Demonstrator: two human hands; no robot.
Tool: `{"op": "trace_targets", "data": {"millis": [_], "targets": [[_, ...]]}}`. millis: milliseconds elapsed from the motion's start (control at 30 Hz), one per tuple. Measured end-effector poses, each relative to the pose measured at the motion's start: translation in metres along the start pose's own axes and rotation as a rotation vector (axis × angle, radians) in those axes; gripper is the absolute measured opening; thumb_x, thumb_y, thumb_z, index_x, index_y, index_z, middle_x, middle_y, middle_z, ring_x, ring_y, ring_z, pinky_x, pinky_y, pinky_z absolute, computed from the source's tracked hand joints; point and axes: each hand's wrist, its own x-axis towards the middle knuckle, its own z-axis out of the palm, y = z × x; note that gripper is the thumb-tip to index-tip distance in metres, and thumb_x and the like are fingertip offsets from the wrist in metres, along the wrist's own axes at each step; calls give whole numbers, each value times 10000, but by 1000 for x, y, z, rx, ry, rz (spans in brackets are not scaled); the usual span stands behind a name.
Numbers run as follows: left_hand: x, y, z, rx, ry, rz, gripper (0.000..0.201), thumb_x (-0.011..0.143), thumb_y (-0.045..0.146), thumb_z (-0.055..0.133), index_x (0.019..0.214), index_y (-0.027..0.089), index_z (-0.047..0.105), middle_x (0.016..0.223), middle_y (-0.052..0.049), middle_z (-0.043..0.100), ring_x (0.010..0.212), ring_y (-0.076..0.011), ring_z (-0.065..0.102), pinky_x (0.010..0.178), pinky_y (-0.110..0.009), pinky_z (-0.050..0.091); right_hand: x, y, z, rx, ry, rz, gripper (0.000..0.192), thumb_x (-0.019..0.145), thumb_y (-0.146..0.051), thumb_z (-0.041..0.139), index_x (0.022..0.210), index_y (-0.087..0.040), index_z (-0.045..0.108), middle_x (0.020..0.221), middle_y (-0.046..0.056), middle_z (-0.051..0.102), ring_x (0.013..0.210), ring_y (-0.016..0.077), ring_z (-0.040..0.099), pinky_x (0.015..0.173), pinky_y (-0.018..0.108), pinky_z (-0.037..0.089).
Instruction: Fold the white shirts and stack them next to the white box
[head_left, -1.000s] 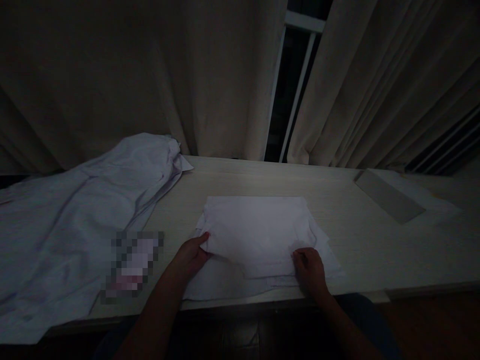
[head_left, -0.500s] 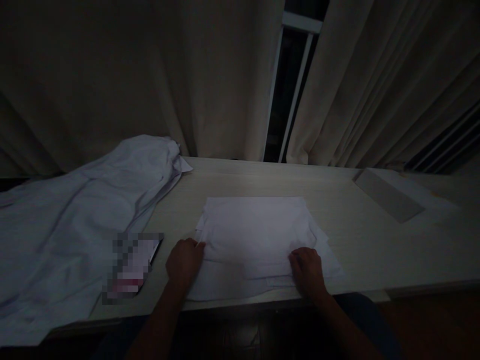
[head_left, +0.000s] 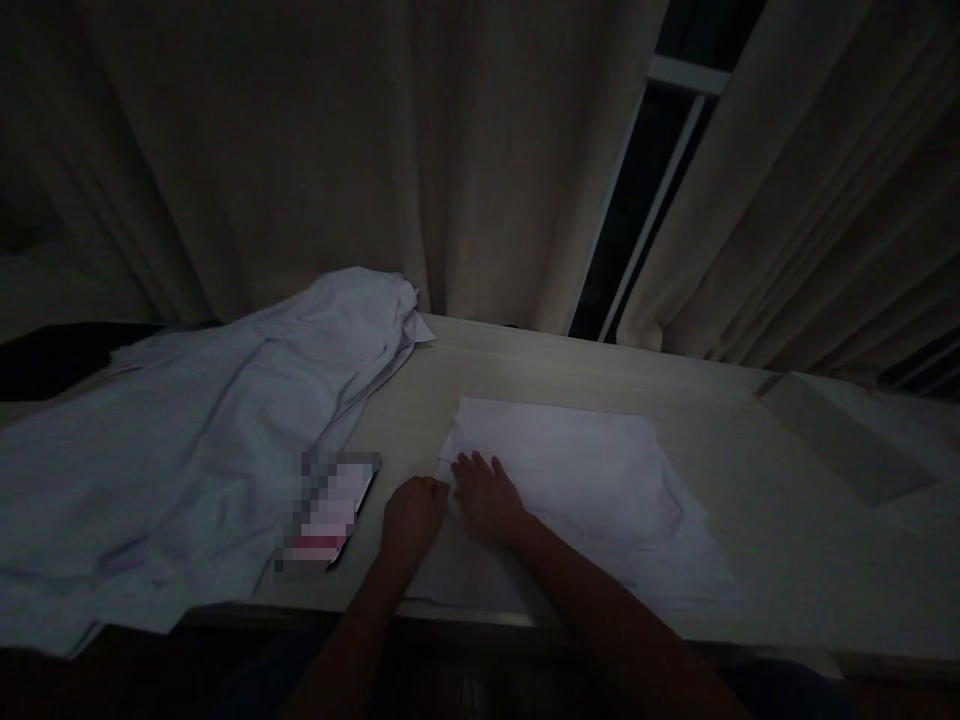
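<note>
A folded stack of white cloth [head_left: 577,470] lies on the table in front of me, its layers slightly uneven at the sides. My left hand [head_left: 414,515] is closed at the stack's left edge, the thumb and fingers pinching the cloth there. Right beside it, my right hand [head_left: 487,495] rests on top of the cloth near the same edge, fingers stretched out and flat. My right forearm crosses over the near part of the stack and hides some of it.
A large heap of white cloth [head_left: 225,430] covers the table's left side. Between heap and stack lies a phone [head_left: 337,510], its screen blurred out. A flat box-like object [head_left: 847,440] sits at the right. Curtains [head_left: 495,160] hang behind the pale table [head_left: 540,360].
My right hand has left the near right part of the cloth and moved left, opening flat beside my left hand. My left hand stays at the left edge. The view has turned left.
</note>
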Motion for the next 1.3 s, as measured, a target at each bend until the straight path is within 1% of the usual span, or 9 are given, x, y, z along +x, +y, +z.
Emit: {"op": "trace_targets", "data": {"millis": [67, 200, 367, 467, 567, 700, 900, 1133, 1300], "targets": [[10, -5, -2, -30, 4, -18, 365, 898, 348, 394, 851, 167, 707, 897, -114, 719, 844, -224, 663, 755, -314, 448, 0, 1, 12, 9, -5, 11, 455, 967, -292, 386, 1417, -229, 411, 1504, 66, 372, 1406, 259, 283, 1130, 558, 214], [38, -7, -1, -96, 73, -66, 385, 885, 349, 438, 1141, 132, 626, 1093, -134, 690, 1024, -225, 629, 872, -310, 433, -5, 2, 14, 51, 56, 25, 465, 963, -329, 401, 1417, -227, 412, 1505, 70, 373, 1412, 248, 269, 1140, 538, 209], [68, 1, 6, -157, 70, -78, 358, 833, 416, 542, 1008, 134, 676, 1036, -142, 700, 1000, -243, 632, 865, -324, 437, -5, 9, 15, 144, 295, 215, 453, 982, -361, 344, 1348, -134, 483, 1420, 161, 467, 1347, 269, 378, 1108, 528, 281], [75, 4, 9, -193, 77, -89, 304, 842, 382, 529, 988, 162, 680, 1026, -117, 709, 965, -234, 644, 833, -321, 442, -6, 15, 17, 220, 372, 289, 460, 984, -387, 330, 1319, -125, 505, 1357, 171, 522, 1286, 267, 448, 1065, 500, 355], [80, 4, 11, -226, 77, -107, 253, 832, 300, 523, 979, 171, 684, 1047, -112, 709, 959, -230, 649, 817, -315, 445, -5, 18, 18, 254, 368, 304, 454, 976, -409, 343, 1275, -130, 541, 1312, 166, 554, 1244, 268, 485, 1051, 485, 373], [84, 3, 14, -272, 72, -138, 270, 748, 339, 630, 955, 175, 685, 1016, -107, 716, 948, -228, 652, 816, -302, 448, -4, 19, 19, 278, 385, 327, 444, 970, -414, 349, 1256, -140, 551, 1258, 163, 583, 1202, 270, 513, 1024, 482, 395], [88, -2, 12, -367, 47, -218, 193, 652, 350, 699, 771, 199, 679, 877, -78, 732, 849, -207, 659, 751, -288, 445, -4, 18, 16, 290, 409, 323, 411, 964, -408, 375, 1204, -144, 578, 1198, 153, 607, 1141, 262, 539, 1005, 460, 412], [94, -4, 21, -600, -8, -314, 272, 631, 322, 714, 859, 188, 647, 684, -38, 701, 665, -161, 650, 664, -266, 456, -4, 19, 16, 320, 438, 321, 392, 968, -419, 378, 1197, -170, 577, 1185, 139, 610, 1125, 254, 543, 998, 462, 418], [93, 3, 29, -798, -59, -392, 327, 662, 251, 685, 969, 151, 632, 701, -54, 698, 571, -142, 627, 567, -252, 452, -4, 19, 18, 324, 433, 322, 412, 964, -431, 380, 1208, -166, 578, 1194, 143, 608, 1129, 260, 543, 998, 467, 418]]}}
